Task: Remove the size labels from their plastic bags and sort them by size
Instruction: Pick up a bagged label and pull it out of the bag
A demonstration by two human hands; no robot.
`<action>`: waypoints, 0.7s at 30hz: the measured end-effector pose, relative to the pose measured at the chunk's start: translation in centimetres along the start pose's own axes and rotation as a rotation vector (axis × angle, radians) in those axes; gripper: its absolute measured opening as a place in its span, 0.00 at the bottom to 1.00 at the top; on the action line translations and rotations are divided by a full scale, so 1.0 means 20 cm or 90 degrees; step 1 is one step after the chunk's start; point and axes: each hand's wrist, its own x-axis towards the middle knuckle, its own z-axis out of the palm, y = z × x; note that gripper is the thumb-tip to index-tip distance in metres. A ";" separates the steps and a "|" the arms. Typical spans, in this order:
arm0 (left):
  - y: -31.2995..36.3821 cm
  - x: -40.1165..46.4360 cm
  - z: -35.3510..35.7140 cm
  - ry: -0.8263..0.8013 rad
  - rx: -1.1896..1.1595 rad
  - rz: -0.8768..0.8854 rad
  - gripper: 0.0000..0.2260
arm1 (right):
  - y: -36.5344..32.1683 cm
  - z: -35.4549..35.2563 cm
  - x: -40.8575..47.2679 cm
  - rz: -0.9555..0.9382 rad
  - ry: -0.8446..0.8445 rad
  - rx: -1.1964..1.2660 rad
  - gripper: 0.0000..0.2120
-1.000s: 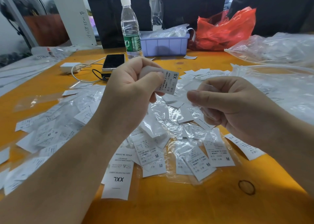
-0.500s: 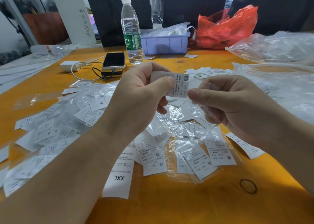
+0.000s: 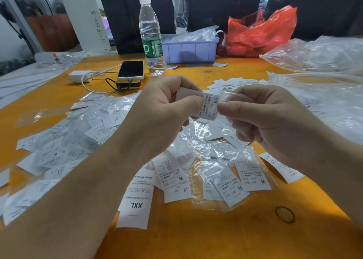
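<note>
My left hand (image 3: 167, 111) pinches a small white XS label (image 3: 208, 107) between thumb and fingers, above the middle of the orange table (image 3: 196, 239). My right hand (image 3: 261, 119) pinches the thin clear plastic bag (image 3: 229, 95) at the label's right end, thumb and forefinger closed on it. Beneath both hands lies a heap of white size labels, several in clear bags: M labels (image 3: 172, 172) in front, an XXL label (image 3: 135, 201) near my left forearm, an XS label (image 3: 280, 168) under my right wrist.
At the back stand a water bottle (image 3: 151, 35), a lilac bin (image 3: 190, 48), a red plastic bag (image 3: 261, 31) and a phone (image 3: 131, 70) on a power bank with a charger (image 3: 79, 76). Large clear bags (image 3: 322, 54) fill the right side.
My hands have come together: the left hand carried the XS label rightwards and the right hand now pinches the plastic at its end.
</note>
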 end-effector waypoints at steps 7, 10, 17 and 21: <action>0.02 0.00 -0.01 -0.003 -0.003 0.019 0.04 | 0.01 -0.01 0.00 -0.003 0.012 0.003 0.06; 0.02 0.00 -0.01 -0.008 -0.008 0.022 0.04 | 0.02 0.00 0.00 -0.001 0.015 0.009 0.07; 0.01 0.00 -0.01 -0.015 -0.011 0.027 0.03 | 0.02 0.00 0.00 0.026 0.025 0.040 0.08; 0.01 0.00 -0.02 -0.029 -0.018 0.032 0.03 | 0.01 0.00 0.00 0.034 0.042 0.047 0.09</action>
